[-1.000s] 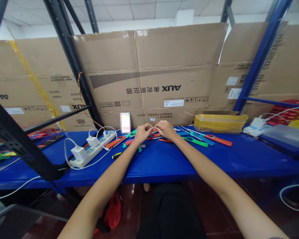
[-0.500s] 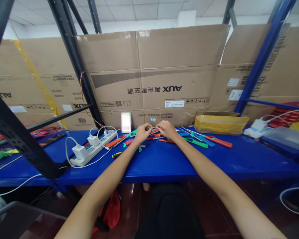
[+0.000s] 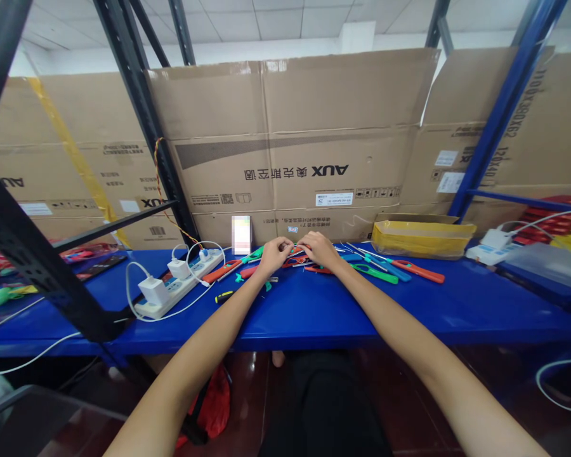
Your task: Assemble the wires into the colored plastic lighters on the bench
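Over the far middle of the blue table point(image 3: 309, 311), my left hand point(image 3: 276, 254) has its fingers closed in a pinch on something too small to make out. My right hand point(image 3: 318, 247) is closed beside it, its fingertips on a small orange-red piece that is mostly hidden. The two hands nearly touch. Around them lie several long-handled coloured tools: an orange-red one point(image 3: 426, 271) and a green one point(image 3: 375, 273) to the right, another orange-red one point(image 3: 223, 271) to the left. Closer to my left forearm is a yellow and black screwdriver handle point(image 3: 224, 297).
A white power strip point(image 3: 164, 304) with plugs and cables lies at the left. A yellow-taped box point(image 3: 423, 238) stands at the back right. Cardboard point(image 3: 295, 101) walls the back. Dark posts point(image 3: 143, 120) rise at the left, a blue post point(image 3: 507, 108) at the right. A phone-like blurred item point(image 3: 242, 235) stands behind.
Both hands stay almost in place, with only slight finger movement. At the far left edge, part of a person has come into view.
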`<state>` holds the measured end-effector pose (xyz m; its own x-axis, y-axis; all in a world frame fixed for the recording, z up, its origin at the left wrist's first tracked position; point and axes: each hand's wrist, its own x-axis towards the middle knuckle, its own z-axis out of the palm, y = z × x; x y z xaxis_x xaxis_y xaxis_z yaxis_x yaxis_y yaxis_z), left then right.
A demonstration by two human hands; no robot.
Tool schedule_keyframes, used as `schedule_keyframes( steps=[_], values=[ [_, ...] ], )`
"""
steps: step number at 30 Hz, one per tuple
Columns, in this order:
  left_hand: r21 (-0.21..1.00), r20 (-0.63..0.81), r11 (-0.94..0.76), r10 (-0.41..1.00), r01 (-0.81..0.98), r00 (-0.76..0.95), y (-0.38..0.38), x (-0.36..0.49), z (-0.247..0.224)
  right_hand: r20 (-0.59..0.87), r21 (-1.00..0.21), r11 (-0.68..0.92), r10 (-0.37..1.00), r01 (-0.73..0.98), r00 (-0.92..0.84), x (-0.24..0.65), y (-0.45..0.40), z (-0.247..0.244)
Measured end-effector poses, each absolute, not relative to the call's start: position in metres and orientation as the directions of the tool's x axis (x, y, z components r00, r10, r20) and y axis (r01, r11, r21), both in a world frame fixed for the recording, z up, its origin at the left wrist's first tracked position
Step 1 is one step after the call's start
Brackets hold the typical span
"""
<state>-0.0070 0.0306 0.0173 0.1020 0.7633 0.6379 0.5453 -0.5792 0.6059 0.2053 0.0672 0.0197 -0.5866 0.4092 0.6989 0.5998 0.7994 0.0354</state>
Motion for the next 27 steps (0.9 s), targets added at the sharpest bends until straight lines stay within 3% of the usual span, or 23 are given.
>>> schedule_keyframes(
  steps=[27],
  values=[
    [0.577, 0.608, -0.571, 0.778, 0.584, 0.159, 0.023, -0.003, 0.022, 0.591, 0.188, 0.765, 0.412, 0.616, -0.693, 0.198, 0.057, 0.023]
  ],
)
